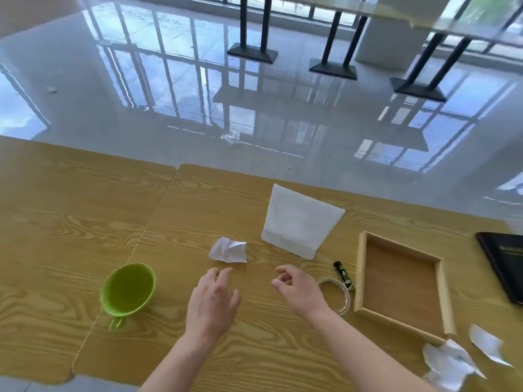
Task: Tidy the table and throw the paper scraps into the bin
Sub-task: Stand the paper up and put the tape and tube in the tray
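A crumpled white paper ball (228, 249) lies on the wooden table (85, 222) near its middle. Just below the ball hovers my left hand (212, 301), fingers apart and holding nothing. To its right my right hand (297, 290) is open too, fingers loosely curled, empty. More white paper scraps (450, 363) lie at the table's near right corner, with another scrap (486, 346) beside them. No bin is in view.
A green cup (128, 290) stands left of my hands. A white pouch (300, 222) stands behind the ball. A tape roll (338, 295), a small black-green tube (343, 275), an empty wooden tray (360, 273) and a black book (503, 264) sit to the right. A clear wrapper (231, 136) lies on the floor.
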`<state>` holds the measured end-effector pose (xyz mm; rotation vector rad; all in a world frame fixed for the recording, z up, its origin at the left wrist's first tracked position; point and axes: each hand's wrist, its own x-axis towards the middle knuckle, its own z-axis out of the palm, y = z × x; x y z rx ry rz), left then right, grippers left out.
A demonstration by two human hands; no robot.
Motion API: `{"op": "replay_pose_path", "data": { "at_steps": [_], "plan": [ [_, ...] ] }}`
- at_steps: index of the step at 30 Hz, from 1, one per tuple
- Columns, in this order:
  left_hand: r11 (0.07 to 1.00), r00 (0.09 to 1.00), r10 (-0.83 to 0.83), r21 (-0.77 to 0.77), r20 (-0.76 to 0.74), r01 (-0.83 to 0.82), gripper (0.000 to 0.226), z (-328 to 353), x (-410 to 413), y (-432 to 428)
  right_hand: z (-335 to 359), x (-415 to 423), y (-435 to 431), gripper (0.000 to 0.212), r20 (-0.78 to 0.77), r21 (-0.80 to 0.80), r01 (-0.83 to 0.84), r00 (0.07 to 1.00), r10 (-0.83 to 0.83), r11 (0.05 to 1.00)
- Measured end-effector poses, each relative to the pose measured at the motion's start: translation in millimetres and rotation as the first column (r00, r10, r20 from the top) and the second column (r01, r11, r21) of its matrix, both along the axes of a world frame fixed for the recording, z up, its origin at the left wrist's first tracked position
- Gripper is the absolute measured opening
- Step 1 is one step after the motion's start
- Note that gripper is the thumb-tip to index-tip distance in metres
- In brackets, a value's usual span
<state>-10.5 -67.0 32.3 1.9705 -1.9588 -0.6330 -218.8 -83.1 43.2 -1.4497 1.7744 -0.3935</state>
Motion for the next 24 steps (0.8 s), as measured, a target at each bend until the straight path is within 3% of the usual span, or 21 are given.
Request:
{"op": "replay_pose_path", "data": {
  "at_steps": [7,11,15,19,21,24],
  "plan": [
    [0.995,0.990,-0.087,0.030,-0.115,0.091,0.052,7,-44,-23,-2,-63,41,0.028,-0.003,-0.056,0.252,0.968,-0.252,0.966],
    [0.987,0.978,-0.157,-0.035,-0.138,0.154,0.054,19,-72,-38,-3,-99,62,0.026,-0.055,-0.106,0.348,0.933,-0.355,0.932],
    [0.945,0.966,-0.236,-0.255,-0.109,0.202,0.056,38,-95,-53,-5,-129,74,0.023,-0.197,-0.210,0.313,0.915,-0.353,0.926],
    [0.851,0.966,-0.257,-0.472,0.007,0.230,0.061,59,-113,-81,-16,-154,82,0.023,-0.346,-0.171,0.193,0.906,-0.243,0.966],
    [0.820,0.959,-0.262,-0.499,0.106,0.279,0.069,69,-121,-98,-23,-163,84,0.033,-0.414,-0.125,0.128,0.895,-0.169,0.984],
    [0.841,0.936,-0.265,-0.419,0.233,0.343,0.080,82,-129,-124,-30,-172,86,0.037,-0.463,-0.087,0.082,0.879,-0.113,0.993]
  ]
}}
